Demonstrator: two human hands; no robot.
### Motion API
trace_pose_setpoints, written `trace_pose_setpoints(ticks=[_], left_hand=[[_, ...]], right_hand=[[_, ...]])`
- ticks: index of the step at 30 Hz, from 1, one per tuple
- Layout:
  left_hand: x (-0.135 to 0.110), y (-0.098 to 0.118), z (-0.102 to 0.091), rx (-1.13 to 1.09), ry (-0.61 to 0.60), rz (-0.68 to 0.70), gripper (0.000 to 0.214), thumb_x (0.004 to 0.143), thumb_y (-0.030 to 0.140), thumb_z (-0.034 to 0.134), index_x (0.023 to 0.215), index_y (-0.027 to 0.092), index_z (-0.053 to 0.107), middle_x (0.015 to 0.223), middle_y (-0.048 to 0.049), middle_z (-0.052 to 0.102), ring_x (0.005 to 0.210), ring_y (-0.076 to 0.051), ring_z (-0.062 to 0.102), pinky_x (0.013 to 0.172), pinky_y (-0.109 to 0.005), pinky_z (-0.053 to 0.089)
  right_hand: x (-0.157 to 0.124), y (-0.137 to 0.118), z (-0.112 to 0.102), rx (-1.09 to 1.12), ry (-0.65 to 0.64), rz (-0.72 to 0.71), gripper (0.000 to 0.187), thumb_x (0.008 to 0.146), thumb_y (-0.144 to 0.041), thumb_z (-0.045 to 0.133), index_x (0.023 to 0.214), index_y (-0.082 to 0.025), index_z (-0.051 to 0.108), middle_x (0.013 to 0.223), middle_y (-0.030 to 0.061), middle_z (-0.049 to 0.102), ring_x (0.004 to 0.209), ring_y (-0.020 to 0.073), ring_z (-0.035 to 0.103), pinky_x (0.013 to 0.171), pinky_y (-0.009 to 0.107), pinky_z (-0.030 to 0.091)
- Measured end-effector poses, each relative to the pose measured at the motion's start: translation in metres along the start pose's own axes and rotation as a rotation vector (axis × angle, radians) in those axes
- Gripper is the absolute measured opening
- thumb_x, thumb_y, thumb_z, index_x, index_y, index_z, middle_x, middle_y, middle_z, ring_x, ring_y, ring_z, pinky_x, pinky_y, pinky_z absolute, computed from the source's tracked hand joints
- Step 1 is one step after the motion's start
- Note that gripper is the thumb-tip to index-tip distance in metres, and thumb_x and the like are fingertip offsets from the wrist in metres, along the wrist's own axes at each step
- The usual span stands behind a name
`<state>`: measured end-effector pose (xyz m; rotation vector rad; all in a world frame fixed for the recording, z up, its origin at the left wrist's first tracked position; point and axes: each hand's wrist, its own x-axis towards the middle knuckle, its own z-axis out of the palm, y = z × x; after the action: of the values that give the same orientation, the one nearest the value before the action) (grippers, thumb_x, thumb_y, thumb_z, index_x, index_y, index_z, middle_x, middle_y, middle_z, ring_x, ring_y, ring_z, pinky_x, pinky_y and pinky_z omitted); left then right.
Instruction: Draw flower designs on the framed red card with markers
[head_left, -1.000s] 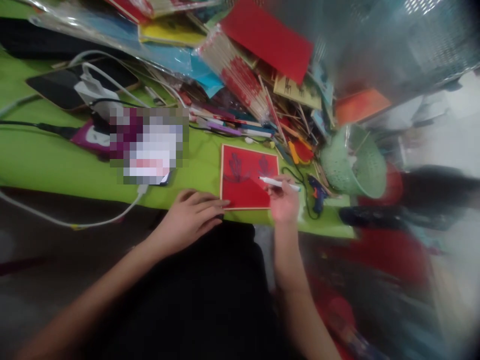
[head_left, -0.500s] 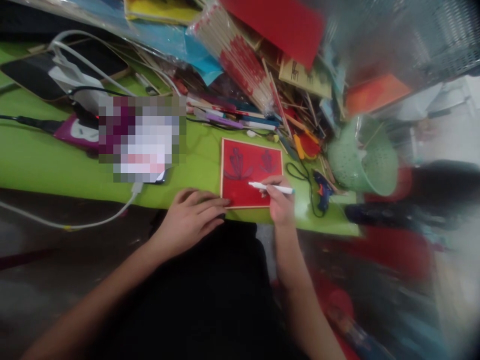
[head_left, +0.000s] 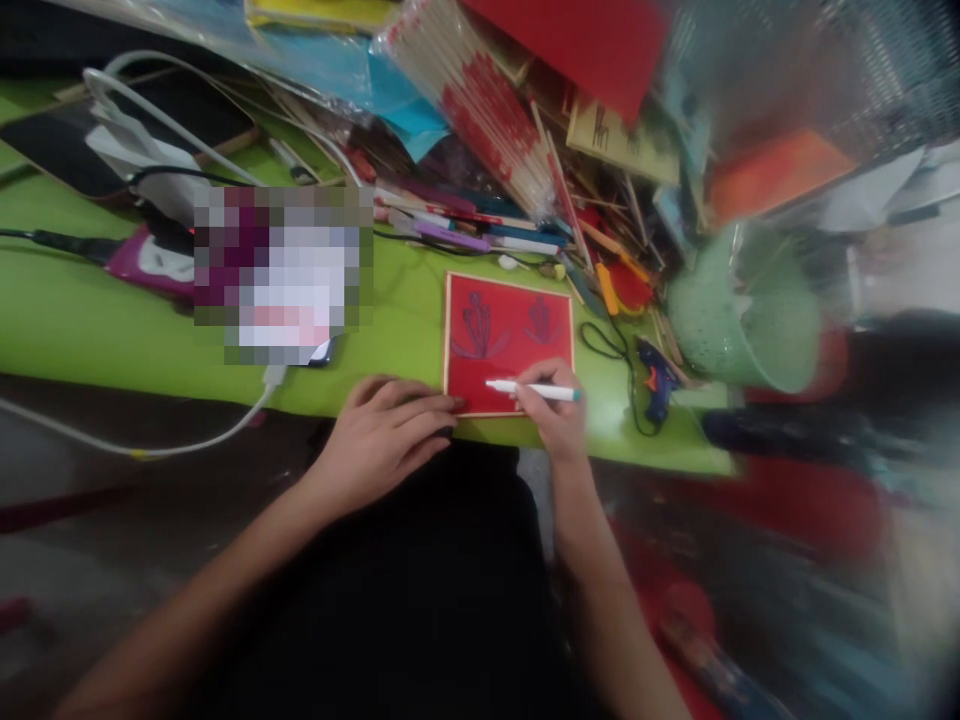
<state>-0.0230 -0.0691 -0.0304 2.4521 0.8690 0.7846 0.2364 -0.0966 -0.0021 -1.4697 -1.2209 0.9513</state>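
Sliding pen leftward over red card, your right hand clamped on it; your left hand flat, unclenched, pinning card corner.

Red card with thin pale border and dark purple line drawings, white marker with teal end, lime green desk, mint green perforated basket, blue glue gun, white cable.

A pixelated patch hides something on the table; the right side is blurred.

matt red card, plastic pen (glossy)
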Motion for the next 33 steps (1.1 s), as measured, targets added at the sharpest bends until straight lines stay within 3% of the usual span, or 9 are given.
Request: trace_pose_setpoints(ticks=[23,33], left_hand=[[-0.0015,-0.0004,0.0017,-0.034,-0.006,-0.036,0.02,0.104,0.033,0.06,0.121,0.035,0.073,0.13,0.0039,0.079,0.117,-0.026,0.067,0.102,-0.046,0.04],[0.0004,0.0008,-0.0004,0.005,0.015,0.0,0.017,0.105,0.032,0.06,0.116,0.031,0.072,0.13,0.004,0.079,0.113,-0.025,0.068,0.099,-0.046,0.04]], right_hand=[[0.0024,0.0018,0.0027,-0.145,-0.006,-0.021,0.014,0.095,-0.036,0.072,0.091,-0.024,0.066,0.073,-0.0036,0.066,0.06,0.012,0.057,0.054,0.027,0.043],[0.0031,0.0011,0.0029,-0.149,-0.004,-0.025,0.014,0.095,-0.036,0.072,0.091,-0.024,0.066,0.073,-0.0041,0.066,0.059,0.0115,0.055,0.053,0.027,0.043]])
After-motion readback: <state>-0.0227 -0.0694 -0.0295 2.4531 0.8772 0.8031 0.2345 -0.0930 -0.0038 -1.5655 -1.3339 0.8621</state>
